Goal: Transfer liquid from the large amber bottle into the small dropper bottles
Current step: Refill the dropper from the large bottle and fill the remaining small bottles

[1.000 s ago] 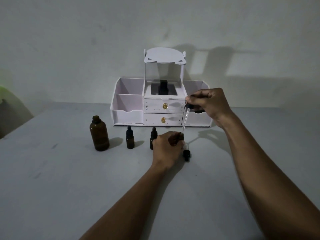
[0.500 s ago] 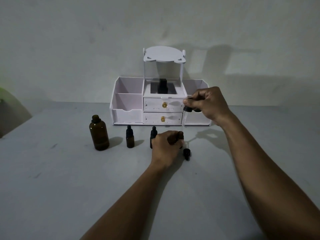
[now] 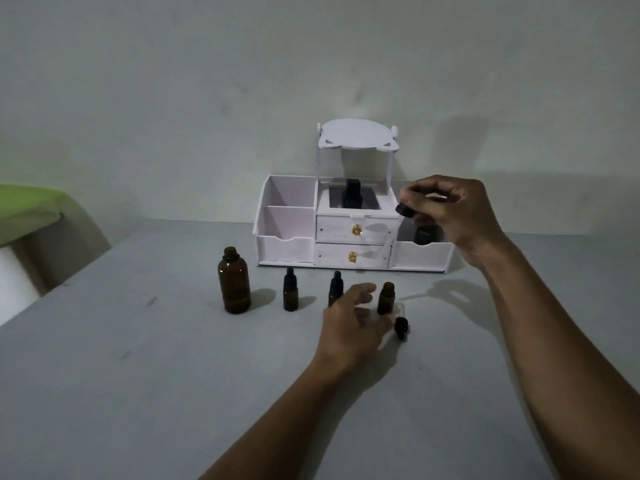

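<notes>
Dim, grainy; soft shadows fall right and back; wide-angle edge distortion.

Appearing domestic. A white vanity organizer (image 3: 341, 231) is sitting on a grey surface (image 3: 121, 375) against a bare wall (image 3: 173, 98), green-covered furniture (image 3: 27, 209) alongside.

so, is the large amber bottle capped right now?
No, the large amber bottle stands on the table with its neck bare and no cap on it.
</notes>
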`<state>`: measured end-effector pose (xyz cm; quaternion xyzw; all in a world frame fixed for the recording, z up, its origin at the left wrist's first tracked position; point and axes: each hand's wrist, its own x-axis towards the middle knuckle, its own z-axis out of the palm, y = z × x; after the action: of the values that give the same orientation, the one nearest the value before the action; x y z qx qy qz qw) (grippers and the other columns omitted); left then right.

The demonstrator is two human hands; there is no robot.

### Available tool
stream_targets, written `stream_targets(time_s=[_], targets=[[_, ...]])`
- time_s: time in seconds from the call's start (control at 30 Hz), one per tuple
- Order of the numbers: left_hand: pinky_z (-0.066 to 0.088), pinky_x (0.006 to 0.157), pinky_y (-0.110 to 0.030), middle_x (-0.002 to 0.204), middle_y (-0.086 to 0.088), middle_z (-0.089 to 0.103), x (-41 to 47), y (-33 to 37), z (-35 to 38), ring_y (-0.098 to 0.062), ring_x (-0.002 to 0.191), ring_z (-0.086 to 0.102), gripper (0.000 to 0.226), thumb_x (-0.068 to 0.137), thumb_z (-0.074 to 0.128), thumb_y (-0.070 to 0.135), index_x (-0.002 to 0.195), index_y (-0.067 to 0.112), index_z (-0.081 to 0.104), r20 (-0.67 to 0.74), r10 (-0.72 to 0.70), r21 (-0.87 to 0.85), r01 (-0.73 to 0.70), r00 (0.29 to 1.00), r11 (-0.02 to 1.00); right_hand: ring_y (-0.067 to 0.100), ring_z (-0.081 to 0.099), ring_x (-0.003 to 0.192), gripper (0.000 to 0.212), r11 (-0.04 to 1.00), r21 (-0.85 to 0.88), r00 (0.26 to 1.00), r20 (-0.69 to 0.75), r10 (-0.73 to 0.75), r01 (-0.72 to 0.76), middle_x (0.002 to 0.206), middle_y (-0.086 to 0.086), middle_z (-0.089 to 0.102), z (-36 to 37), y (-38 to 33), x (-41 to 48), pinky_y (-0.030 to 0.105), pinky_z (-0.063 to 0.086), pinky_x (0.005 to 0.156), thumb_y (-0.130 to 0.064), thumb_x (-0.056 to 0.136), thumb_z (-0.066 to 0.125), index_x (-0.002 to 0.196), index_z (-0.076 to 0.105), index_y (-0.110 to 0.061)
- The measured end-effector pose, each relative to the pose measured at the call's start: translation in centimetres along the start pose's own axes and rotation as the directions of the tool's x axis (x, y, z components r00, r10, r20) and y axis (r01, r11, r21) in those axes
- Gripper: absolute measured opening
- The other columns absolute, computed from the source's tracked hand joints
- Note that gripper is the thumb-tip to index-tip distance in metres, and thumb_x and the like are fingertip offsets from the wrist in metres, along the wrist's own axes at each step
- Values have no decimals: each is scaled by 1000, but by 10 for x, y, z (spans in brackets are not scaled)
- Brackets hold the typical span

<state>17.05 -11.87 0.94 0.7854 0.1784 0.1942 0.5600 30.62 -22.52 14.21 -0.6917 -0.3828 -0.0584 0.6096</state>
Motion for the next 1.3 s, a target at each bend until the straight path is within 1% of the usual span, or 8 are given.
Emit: stream_targets(time_s=[0.1,0.2,0.33,0.43,0.53,0.7,0.87,1.3], targets=[[53,77,-15,131,12,59,-22,1,-34,-2,101,63,54,85,75,32,135,33,54,-1,131,105,-130,991,986,26,73,79,9,996,86,999,10,-34,33,81,7,77,10,-13,-1,36,60,69,-13,82,78,90,78,-14],[54,68,-14,117,14,66,-36,3,-81,1,90,66,40,85,76,27,123,29,64,-178,258,125,-238,949,963,25,72,78,13,980,189,998,29,-63,56,81,8,75,33,-29,-2,37,63,72,-5,80,78,90,76,-12],[60,66,-30,96,11,72,-32,-11,-142,-6,76,68,25,85,76,16,108,24,71,-500,313,129,-288,807,949,17,73,69,15,937,349,998,47,-45,26,71,2,74,77,-45,-1,31,61,70,4,77,77,89,74,-4],[58,68,-32,107,13,68,-17,-27,-178,-7,88,67,31,84,76,19,112,29,67,-631,269,142,-232,727,962,18,74,69,15,902,432,999,37,-24,6,72,3,74,112,-55,1,28,61,69,6,78,75,93,72,2],[52,72,-23,120,8,64,-6,-45,-200,-8,103,63,45,83,78,22,125,28,61,-586,206,79,-198,784,977,21,75,78,16,893,449,1000,2,-20,17,80,4,76,143,-60,4,27,60,70,1,80,77,94,74,-4],[53,90,-34,122,6,66,-2,-65,-203,-12,110,64,65,70,75,41,132,30,59,-363,78,-91,-119,929,989,17,75,85,18,912,409,1000,6,-27,23,91,4,76,177,-55,4,28,61,71,-3,82,77,99,75,-8],[55,89,-33,108,8,74,2,-69,-201,-4,100,69,34,83,75,24,113,38,67,-294,85,-128,-127,952,984,16,74,89,20,939,343,998,50,-30,12,95,6,75,190,-47,3,29,62,72,-6,83,76,103,74,-6],[55,96,-41,111,8,73,0,-70,-203,-8,104,68,30,88,72,24,114,37,66,-315,69,-109,-108,946,988,-1,71,85,25,979,69,960,197,-201,191,95,-5,74,226,-32,-12,14,56,81,-10,86,74,111,73,-11]])
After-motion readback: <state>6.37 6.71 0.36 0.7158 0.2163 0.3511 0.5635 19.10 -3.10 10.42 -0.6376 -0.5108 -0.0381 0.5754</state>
